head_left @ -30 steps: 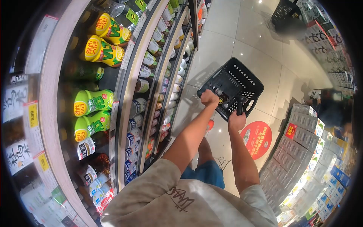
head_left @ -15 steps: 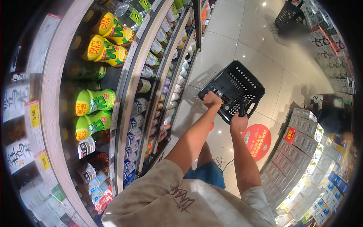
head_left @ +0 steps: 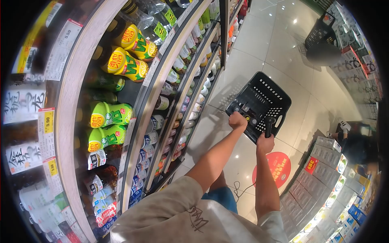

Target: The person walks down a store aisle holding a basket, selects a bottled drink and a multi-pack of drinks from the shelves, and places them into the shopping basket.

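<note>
A black shopping basket with slotted walls is in front of me, tilted, above the tiled floor. My left hand is closed at the near-left rim of the basket; the fingertips are hidden. Just beyond its knuckles lie small dark items, one with a yellow ring, too small to name. My right hand wraps round a black handle with a rounded head, which stands up in front of the basket's near-right side. Whether that handle joins the basket is unclear.
Drink shelves run along my left, with yellow bottles and green bottles. Stacked boxes stand at right. Another dark basket is farther ahead. A red round floor sticker and a thin cable lie below.
The basket and both hands have shifted slightly right and down in view, keeping their positions relative to each other. The shelves have shifted right as well. Both hands keep their grip.
</note>
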A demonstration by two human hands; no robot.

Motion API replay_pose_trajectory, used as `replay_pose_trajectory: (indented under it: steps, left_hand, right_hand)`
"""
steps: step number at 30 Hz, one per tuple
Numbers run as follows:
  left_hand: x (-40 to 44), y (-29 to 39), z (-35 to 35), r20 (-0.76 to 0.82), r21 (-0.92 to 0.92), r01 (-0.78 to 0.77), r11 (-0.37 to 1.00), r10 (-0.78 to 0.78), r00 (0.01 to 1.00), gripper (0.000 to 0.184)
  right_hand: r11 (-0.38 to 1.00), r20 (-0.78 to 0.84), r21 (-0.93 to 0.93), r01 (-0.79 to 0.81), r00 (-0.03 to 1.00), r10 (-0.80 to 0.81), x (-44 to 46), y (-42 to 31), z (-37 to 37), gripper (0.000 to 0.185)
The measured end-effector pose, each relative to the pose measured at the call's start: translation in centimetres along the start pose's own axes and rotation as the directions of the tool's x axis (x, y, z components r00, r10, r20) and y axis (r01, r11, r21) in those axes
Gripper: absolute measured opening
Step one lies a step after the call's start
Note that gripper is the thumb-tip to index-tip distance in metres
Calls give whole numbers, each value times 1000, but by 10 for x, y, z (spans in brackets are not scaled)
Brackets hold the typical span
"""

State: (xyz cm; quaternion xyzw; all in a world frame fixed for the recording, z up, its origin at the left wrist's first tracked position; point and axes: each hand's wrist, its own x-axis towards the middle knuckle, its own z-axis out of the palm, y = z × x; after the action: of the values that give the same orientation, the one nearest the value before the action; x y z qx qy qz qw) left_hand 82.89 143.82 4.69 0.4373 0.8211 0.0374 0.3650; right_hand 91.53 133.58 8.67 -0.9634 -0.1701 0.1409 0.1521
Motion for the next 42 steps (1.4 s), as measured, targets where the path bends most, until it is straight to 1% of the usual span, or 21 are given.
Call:
replay_pose_trajectory:
  steps: [7,9,10,11,13,14,16,17,19,21,27,30,32,34,37,39,41,42]
  left_hand:
    - [10,11,0,18,40,-44,998,44,999,14]
    - [11,13,-2,25,80,-23,997,21,999,17]
    - [12,12,0,32,68,-20,997,18,999,24]
    - [14,12,2,22,67,-31,997,30,999,24]
    - [19,13,9,23,92,-3,996,1,1000,24]
    - [20,15,12,15,91,-22,996,21,1000,24]
    - [18,16,9,18,90,16,996,-18,1000,25]
    - [17,17,9,11,87,11,996,-12,1000,25]
    - [15,23,5,-1,105,19,994,-19,1000,25]
    - [14,27,1,-8,112,5,994,-4,1000,22]
    - [19,34,-3,20,78,49,996,-50,999,23]
    - [25,34,-2,29,69,27,997,-29,999,23]
    - [30,33,2,8,102,-4,995,4,1000,24]
    - [38,33,6,8,89,-4,996,4,1000,25]
    - [39,39,7,4,77,11,997,-11,1000,26]
    - [38,45,3,0,74,27,997,-27,1000,26]
    - [37,49,0,8,72,-14,997,13,1000,25]
    - [37,52,-2,9,73,-5,997,5,1000,25]
  right_hand:
    - [1000,-1,17,-2,1000,2,8,-12,-2,25]
    - [999,20,40,9,1000,-9,9,-16,-7,25]
    - [1000,21,27,6,1000,-7,10,-17,-7,25]
    - [999,18,42,7,1000,-8,13,-16,-5,25]
    - [999,23,41,7,1000,-8,18,-13,-5,25]
    - [999,35,49,3,999,-5,19,-14,-6,26]
    - [998,35,69,2,999,-4,20,-18,-9,29]
    - [997,45,74,4,999,-7,21,-19,-10,32]
    - [996,62,91,10,998,-16,25,-16,-6,31]
    - [998,40,64,8,999,-10,29,-18,-3,28]
    - [999,50,41,9,999,-12,32,-26,-4,31]
    - [999,57,42,11,998,-13,34,-30,-3,31]
    - [999,61,40,14,998,-16,34,-32,-1,31]
    - [999,30,45,26,999,-28,36,-35,0,30]
    - [999,73,49,9,997,-12,41,-40,-3,31]
    - [998,64,51,25,998,-28,45,-40,1,31]
    - [998,56,48,41,997,-44,50,-38,5,30]
    - [997,49,58,47,998,-50,52,-39,6,30]
